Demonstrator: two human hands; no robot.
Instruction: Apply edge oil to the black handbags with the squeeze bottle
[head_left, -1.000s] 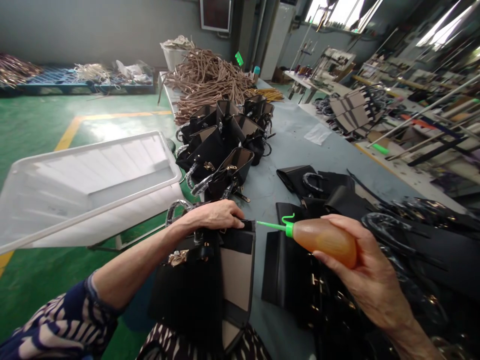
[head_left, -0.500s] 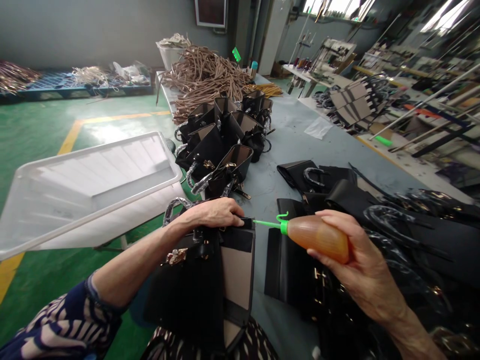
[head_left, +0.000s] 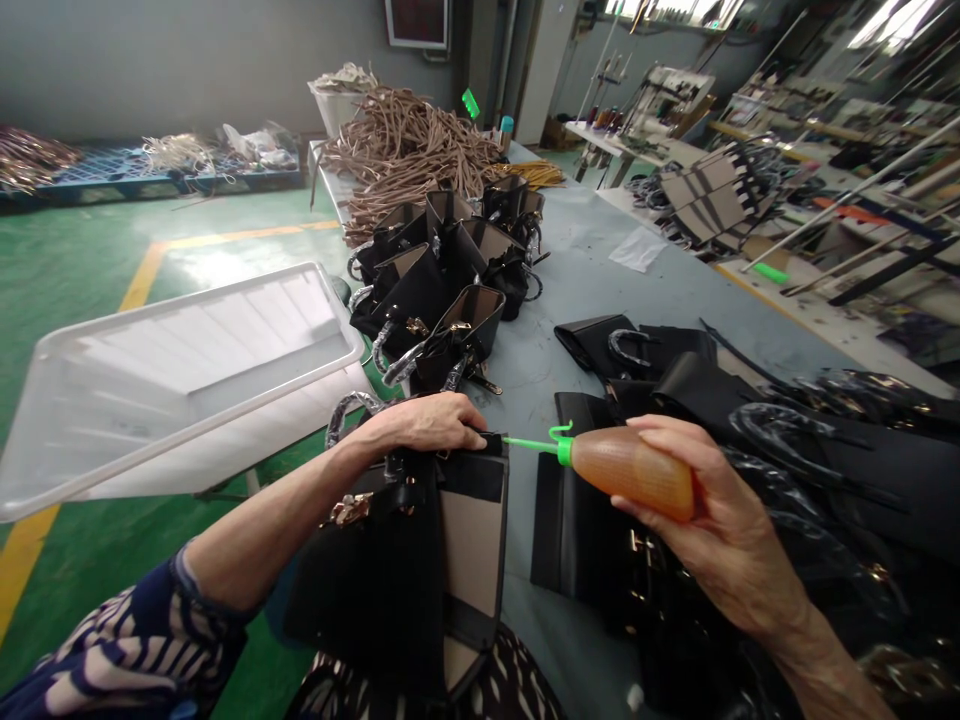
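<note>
A black handbag (head_left: 367, 590) with a beige lining panel lies in front of me at the table's edge, over my lap. My left hand (head_left: 439, 422) is closed on the bag's upper edge, the thumb and fingers pinching a black strip there. In my right hand (head_left: 705, 510) is an amber squeeze bottle (head_left: 630, 470) with a green cap and a long thin green nozzle. It is held nearly level, its nozzle tip at the end of the pinched strip; whether they touch I cannot tell. A plastic-wrapped handle (head_left: 352, 408) shows behind my left wrist.
Several black handbags (head_left: 409, 290) stand upright farther back on the grey table (head_left: 585, 230), before a heap of brown straps (head_left: 420, 150). More black bag pieces (head_left: 810, 450) lie to the right. A white plastic tray (head_left: 187, 370) is at the left. Sewing machines (head_left: 675, 95) stand beyond.
The bottle and my right hand have shifted very slightly left, bringing the nozzle tip a little closer to the strip. My left hand keeps its hold.
</note>
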